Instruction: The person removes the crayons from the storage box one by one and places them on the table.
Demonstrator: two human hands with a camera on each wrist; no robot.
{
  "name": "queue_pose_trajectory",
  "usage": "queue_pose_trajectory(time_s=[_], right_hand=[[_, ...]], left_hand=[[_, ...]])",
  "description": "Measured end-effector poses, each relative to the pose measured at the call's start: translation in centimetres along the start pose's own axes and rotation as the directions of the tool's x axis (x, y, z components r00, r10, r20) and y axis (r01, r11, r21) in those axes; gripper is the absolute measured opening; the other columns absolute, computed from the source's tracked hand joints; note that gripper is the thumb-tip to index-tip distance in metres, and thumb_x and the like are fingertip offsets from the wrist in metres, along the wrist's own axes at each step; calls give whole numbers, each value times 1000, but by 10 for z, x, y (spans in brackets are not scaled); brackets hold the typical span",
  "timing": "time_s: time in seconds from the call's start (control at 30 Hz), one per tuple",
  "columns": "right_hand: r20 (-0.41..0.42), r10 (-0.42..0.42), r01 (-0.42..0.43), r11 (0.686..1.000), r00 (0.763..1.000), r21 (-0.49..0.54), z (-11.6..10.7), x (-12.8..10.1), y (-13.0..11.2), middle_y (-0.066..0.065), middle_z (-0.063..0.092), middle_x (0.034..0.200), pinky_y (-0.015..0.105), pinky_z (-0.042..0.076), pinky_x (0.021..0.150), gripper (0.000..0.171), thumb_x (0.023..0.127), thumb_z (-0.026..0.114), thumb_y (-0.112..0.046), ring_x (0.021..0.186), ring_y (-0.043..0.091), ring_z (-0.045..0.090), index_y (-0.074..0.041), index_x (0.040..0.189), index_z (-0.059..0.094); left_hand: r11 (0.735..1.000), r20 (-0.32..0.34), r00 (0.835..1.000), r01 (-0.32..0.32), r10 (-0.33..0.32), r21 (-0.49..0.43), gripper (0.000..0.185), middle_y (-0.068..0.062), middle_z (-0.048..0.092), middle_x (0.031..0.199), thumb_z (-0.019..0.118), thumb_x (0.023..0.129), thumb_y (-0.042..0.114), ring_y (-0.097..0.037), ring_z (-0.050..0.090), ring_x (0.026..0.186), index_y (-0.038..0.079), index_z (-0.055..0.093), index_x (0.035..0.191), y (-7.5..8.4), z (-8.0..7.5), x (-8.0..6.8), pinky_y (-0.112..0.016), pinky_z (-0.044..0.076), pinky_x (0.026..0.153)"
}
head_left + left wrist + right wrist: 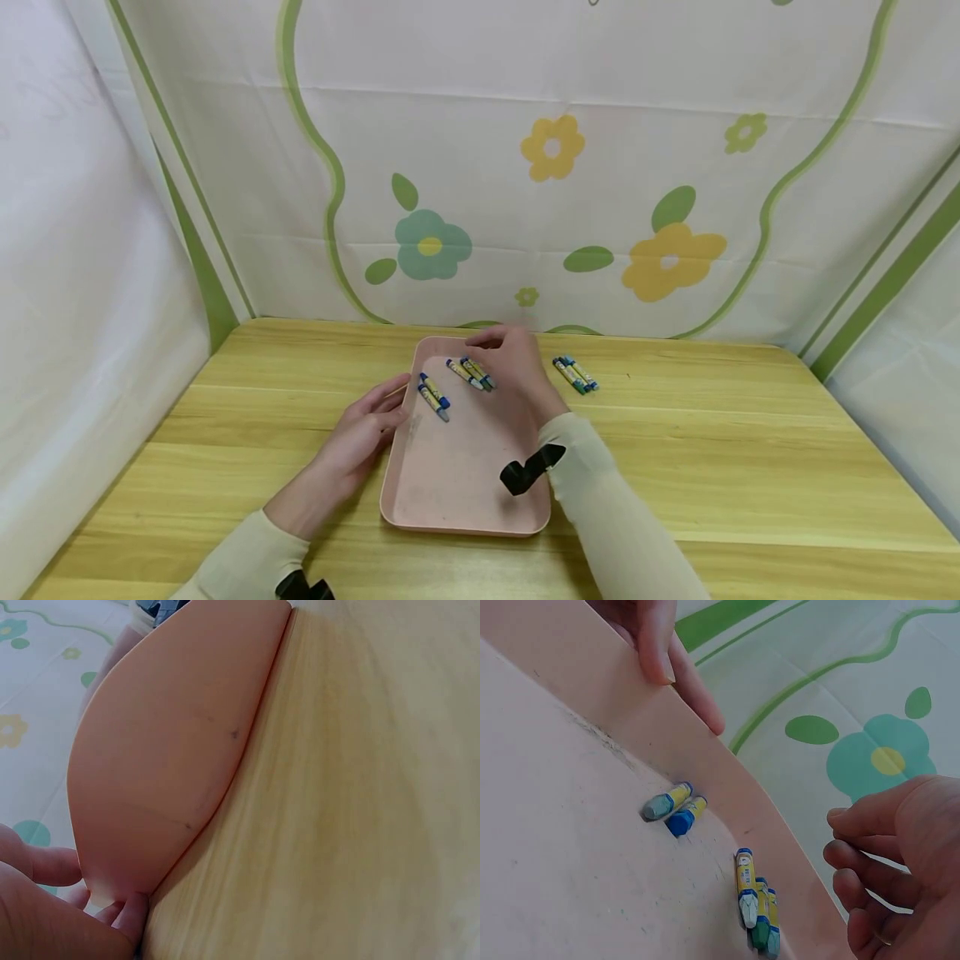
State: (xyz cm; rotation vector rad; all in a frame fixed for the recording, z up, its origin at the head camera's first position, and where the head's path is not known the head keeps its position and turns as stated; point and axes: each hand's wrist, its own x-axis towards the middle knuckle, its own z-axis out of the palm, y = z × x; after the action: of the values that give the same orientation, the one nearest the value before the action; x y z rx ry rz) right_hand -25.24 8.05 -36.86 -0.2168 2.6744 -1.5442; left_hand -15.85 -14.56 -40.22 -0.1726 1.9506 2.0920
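A pink tray is seen lying flat on the wooden tabletop, long side running away from the viewer, and its left rim is being held by the left hand: the thumb is laid over the edge while the other fingers are tucked against the outer wall down at the tabletop, as shown from the left wrist. The same thumb is caught from the right wrist view, pressed on the rim from outside. Inside the tray, toward its far end, two groups of crayons are found: a pair of crayons near the left wall, lying side by side with yellow wrappers and blue ends, and just beyond them a cluster of three crayons near the far rim. The right hand is held over the far end of the tray, just above and beside that cluster; its fingers are loosely curled in the right wrist view, and nothing is gripped in them. Out on the bare tabletop, to the right of the tray and just apart from it, a further bunch of loose crayons is laid together at a slant. A flowered cloth backdrop is hung behind the tabletop, with plain white sheets at both sides.
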Motion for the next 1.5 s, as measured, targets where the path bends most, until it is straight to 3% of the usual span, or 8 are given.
queue_pose_trajectory(time_s=[0.27, 0.63, 0.83, 1.07, 1.27, 1.37, 1.5], right_hand=[[0, -25, 25, 999, 1000, -28, 7, -1, -7, 1, 79, 117, 39, 61, 89, 26, 96, 80, -30, 109, 22, 72, -15, 117, 83], [6, 71, -71, 996, 997, -54, 11, -4, -6, -11, 80, 111, 32, 57, 80, 20, 97, 79, -35, 102, 14, 70, -27, 115, 84], [31, 78, -77, 997, 996, -21, 9, -1, -1, -4, 79, 118, 30, 56, 74, 21, 98, 77, -25, 96, 16, 70, -22, 118, 83], [58, 59, -52, 993, 997, -108, 6, 4, 6, 3, 79, 113, 28, 56, 71, 20, 96, 80, -19, 93, 17, 71, -14, 114, 83], [94, 83, -66, 983, 992, -174, 4, 6, 8, 0, 79, 112, 28, 55, 70, 18, 94, 81, -22, 91, 17, 68, -18, 112, 84], [98, 93, -69, 972, 991, -223, 5, 7, 8, -5, 79, 108, 32, 55, 77, 20, 92, 83, -25, 93, 16, 66, -23, 112, 84], [106, 81, -45, 952, 991, -302, 6, 9, 9, -11, 79, 102, 39, 49, 96, 20, 91, 84, -29, 98, 15, 65, -29, 111, 85]], left_hand=[[1000, -3, 1000, 2, -2, 5, 63, -14, 34, 173, 50, 105, 5, -32, 38, 158, 16, 37, 165, 1, 0, 0, -50, 33, 127], [1000, 7, 1000, -7, 7, -17, 64, -15, 34, 173, 51, 104, 4, -32, 40, 156, 15, 36, 166, -1, 0, 1, -48, 34, 125], [1000, 3, 1000, -5, 5, -25, 65, -15, 34, 173, 51, 104, 3, -33, 38, 157, 15, 37, 166, -1, 1, 2, -49, 33, 125], [1000, 2, 1000, -1, 1, -29, 64, -16, 33, 173, 50, 104, 3, -33, 38, 157, 15, 36, 166, -2, 1, 2, -49, 33, 125], [1000, 1, 1000, -2, 2, -24, 65, -16, 33, 173, 50, 104, 3, -33, 38, 157, 15, 36, 166, -1, 2, 1, -50, 32, 126], [1000, 3, 1000, -3, 3, -23, 64, -16, 33, 173, 50, 104, 3, -33, 38, 157, 14, 36, 166, -1, 2, 1, -50, 32, 127], [1000, 7, 1000, -7, 7, -28, 64, -16, 34, 173, 50, 104, 3, -33, 38, 157, 13, 36, 166, -1, 2, 1, -50, 33, 126]])
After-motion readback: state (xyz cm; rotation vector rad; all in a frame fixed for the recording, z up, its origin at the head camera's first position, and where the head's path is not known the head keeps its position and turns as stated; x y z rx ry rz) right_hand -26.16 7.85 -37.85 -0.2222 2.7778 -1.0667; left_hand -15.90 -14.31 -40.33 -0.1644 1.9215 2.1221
